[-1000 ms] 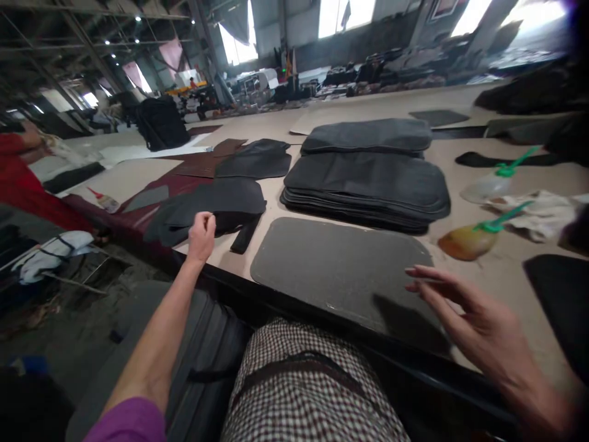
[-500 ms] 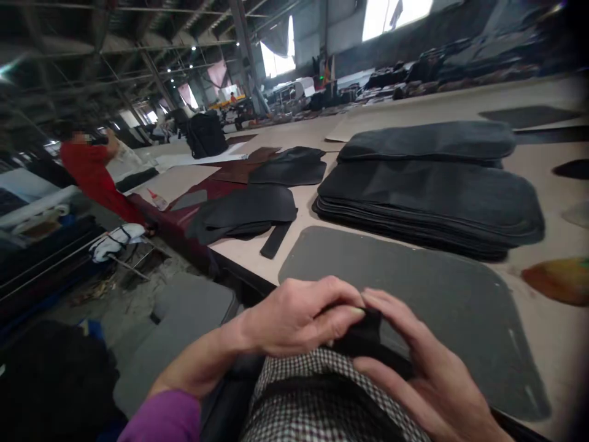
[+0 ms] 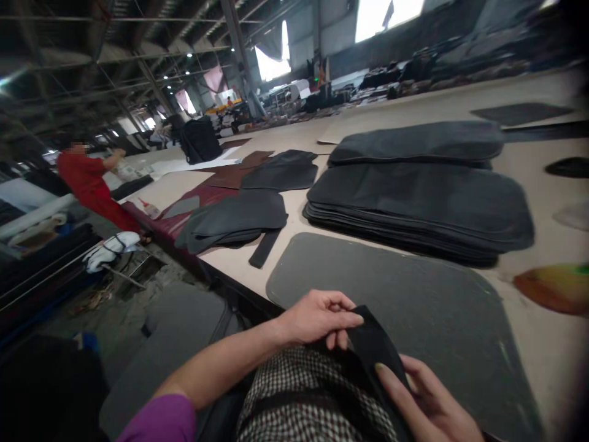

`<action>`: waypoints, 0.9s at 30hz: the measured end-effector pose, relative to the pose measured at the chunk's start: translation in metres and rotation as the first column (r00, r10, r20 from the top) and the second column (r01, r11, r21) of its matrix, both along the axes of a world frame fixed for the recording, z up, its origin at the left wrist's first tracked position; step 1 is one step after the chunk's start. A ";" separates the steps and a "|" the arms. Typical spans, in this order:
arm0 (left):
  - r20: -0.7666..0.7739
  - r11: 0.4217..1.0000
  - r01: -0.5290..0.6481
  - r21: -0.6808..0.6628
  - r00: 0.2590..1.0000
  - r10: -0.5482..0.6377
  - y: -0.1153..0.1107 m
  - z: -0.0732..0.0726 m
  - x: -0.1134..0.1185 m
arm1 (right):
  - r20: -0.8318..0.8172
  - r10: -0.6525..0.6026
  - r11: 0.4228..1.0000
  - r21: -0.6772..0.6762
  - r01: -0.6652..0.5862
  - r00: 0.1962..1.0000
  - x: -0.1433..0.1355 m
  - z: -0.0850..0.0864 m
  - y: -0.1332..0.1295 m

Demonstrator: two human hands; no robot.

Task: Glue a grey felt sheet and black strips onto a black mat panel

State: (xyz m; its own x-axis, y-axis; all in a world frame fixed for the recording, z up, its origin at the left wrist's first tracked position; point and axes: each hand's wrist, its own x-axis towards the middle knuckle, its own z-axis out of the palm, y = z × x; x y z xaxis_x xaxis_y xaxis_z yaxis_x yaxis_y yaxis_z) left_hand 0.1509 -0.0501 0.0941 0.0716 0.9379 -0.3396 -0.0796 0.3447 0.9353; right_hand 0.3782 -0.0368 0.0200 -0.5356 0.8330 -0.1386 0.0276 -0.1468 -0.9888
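Observation:
A black strip of material (image 3: 375,337), leather-like, slants over my lap at the table's near edge. My left hand (image 3: 319,316) pinches its upper end between thumb and fingers. Lower down, my right hand (image 3: 427,393) holds the same strip, thumb on its face and the fingers behind it. The strip's lower end runs out of sight past my right hand. Just beyond my hands lies a grey rounded board (image 3: 386,294) on the table.
Behind the board sits a thick stack of black panels (image 3: 418,202). More black pieces (image 3: 234,218) and a short black strip (image 3: 265,248) lie to the left. An orange-and-green object (image 3: 552,288) is at right. A person in red (image 3: 87,178) stands at far left, near a black bag (image 3: 200,140).
My hands have moved apart along the strip, the right one down toward me. More of the strip now shows between them. The view has shifted slightly.

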 end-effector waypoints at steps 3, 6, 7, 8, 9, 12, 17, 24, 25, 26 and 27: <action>-0.140 0.999 0.052 -0.002 0.989 -0.052 0.020 -0.004 -0.004 | 0.032 -0.121 0.992 0.039 0.120 0.992 0.004 0.009 -0.012; -0.320 0.993 0.114 0.014 0.942 -0.103 0.051 -0.013 -0.020 | 0.095 -0.205 0.977 0.081 0.198 0.974 0.012 0.010 -0.019; -0.377 0.991 0.133 0.027 0.919 -0.113 0.064 -0.017 -0.025 | 0.109 -0.212 0.975 0.096 0.202 0.971 0.015 0.008 -0.020; -0.437 0.986 0.155 0.055 0.892 -0.116 0.076 -0.021 -0.029 | 0.116 -0.209 0.975 0.106 0.197 0.971 0.019 0.005 -0.022; -0.500 0.979 0.181 0.097 0.859 -0.109 0.089 -0.025 -0.032 | 0.117 -0.202 0.976 0.109 0.190 0.972 0.022 0.003 -0.023; -0.683 0.914 0.301 0.274 0.729 -0.035 0.123 -0.034 -0.030 | 0.102 -0.187 0.982 0.060 0.182 0.977 0.028 0.001 -0.027; -0.856 0.761 0.514 0.396 0.507 0.103 0.177 -0.049 -0.008 | 0.062 -0.178 0.981 -0.068 0.183 0.982 0.023 0.010 -0.018; -0.911 0.711 0.589 0.383 0.369 0.185 0.214 -0.062 0.016 | 0.055 -0.246 0.969 -0.023 0.247 0.968 0.023 0.017 0.004; -0.915 0.692 0.613 0.381 0.355 0.189 0.211 -0.061 0.019 | 0.060 -0.241 0.970 -0.024 0.243 0.969 0.025 0.017 0.004; -0.922 0.668 0.644 0.373 0.338 0.189 0.206 -0.059 0.022 | 0.065 -0.233 0.972 -0.023 0.235 0.970 0.027 0.017 0.003; -0.931 0.643 0.678 0.356 0.316 0.182 0.201 -0.058 0.025 | 0.070 -0.221 0.975 -0.020 0.223 0.973 0.029 0.017 0.002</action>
